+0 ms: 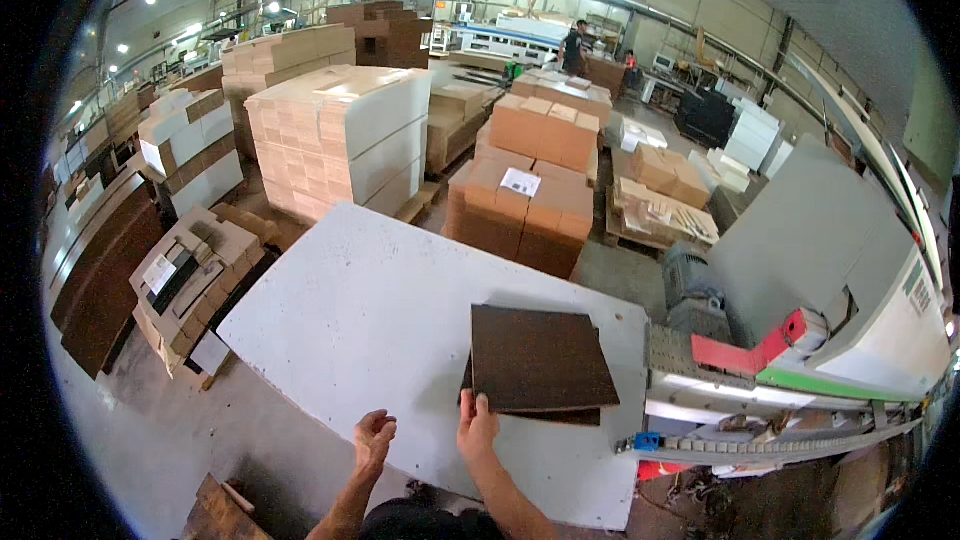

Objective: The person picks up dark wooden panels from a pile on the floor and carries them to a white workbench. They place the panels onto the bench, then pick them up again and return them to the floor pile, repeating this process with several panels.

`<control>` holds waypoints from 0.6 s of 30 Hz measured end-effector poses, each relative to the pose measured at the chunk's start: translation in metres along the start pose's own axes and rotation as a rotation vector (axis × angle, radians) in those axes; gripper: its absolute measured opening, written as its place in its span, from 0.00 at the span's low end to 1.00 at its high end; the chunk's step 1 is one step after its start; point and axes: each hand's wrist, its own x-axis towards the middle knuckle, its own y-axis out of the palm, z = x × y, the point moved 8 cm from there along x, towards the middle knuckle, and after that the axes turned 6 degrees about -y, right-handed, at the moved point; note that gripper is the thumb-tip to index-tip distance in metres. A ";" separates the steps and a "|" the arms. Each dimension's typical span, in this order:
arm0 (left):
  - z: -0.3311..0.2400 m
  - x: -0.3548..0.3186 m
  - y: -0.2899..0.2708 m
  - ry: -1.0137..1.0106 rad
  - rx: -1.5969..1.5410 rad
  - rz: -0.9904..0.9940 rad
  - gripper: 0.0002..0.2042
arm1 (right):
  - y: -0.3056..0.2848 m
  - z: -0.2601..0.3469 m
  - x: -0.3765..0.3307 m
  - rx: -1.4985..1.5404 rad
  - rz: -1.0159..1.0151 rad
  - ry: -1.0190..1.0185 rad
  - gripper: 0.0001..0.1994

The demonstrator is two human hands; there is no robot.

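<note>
On the white table (330,290) lies a dark brown board (540,360), roughly square. Beneath it is a second dark board (580,419), turned a little, so only its edges show. My right hand (477,425) pinches the near left corner of the upper board, thumb on top and fingers at its edge. Over the table's front edge my left hand (374,435) hovers with loosely bent fingers, apart from the boards, and holds nothing.
A machine with a grey cover (800,240), a red bracket (745,352) and a conveyor track (770,452) adjoins the table's right side. Tall board stacks (335,140) and brown stacks (520,205) stand beyond. Cut boards (200,275) sit at left. A person (573,48) stands far back.
</note>
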 end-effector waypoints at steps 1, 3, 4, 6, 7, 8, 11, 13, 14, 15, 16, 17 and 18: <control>0.000 0.021 0.006 0.016 0.095 -0.011 0.23 | -0.005 -0.009 -0.005 -0.018 -0.041 0.044 0.10; -0.002 0.059 0.023 0.108 0.257 0.008 0.26 | -0.006 -0.032 -0.021 -0.301 0.067 0.288 0.12; 0.000 0.076 0.035 0.140 0.320 0.023 0.28 | -0.013 -0.038 -0.031 -0.448 0.081 0.417 0.13; 0.002 0.108 0.060 0.230 0.482 0.037 0.33 | -0.021 -0.020 -0.037 -0.810 0.181 0.366 0.15; 0.006 0.116 0.072 0.271 0.557 0.061 0.34 | -0.021 -0.006 -0.037 -0.961 0.277 0.333 0.16; 0.011 0.125 0.084 0.278 0.605 0.094 0.35 | -0.012 0.028 -0.023 -1.214 0.297 0.029 0.17; 0.017 0.131 0.122 0.415 0.669 0.179 0.37 | 0.008 0.133 0.001 -1.561 0.238 -0.667 0.22; 0.018 0.126 0.147 0.466 0.674 0.235 0.38 | 0.008 0.195 0.019 -1.883 0.055 -0.988 0.27; 0.019 0.121 0.155 0.462 0.667 0.256 0.39 | 0.000 0.218 0.032 -1.911 0.014 -1.009 0.29; 0.016 0.116 0.164 0.489 0.655 0.257 0.40 | -0.011 0.240 0.046 -1.943 -0.053 -0.994 0.32; 0.021 0.113 0.173 0.431 0.723 0.355 0.43 | -0.019 0.255 0.057 -1.996 -0.077 -1.032 0.36; 0.018 0.107 0.180 0.455 0.755 0.372 0.45 | -0.032 0.263 0.069 -2.016 -0.115 -1.002 0.36; 0.016 0.097 0.182 0.479 0.789 0.388 0.47 | -0.048 0.270 0.078 -2.031 -0.170 -0.947 0.36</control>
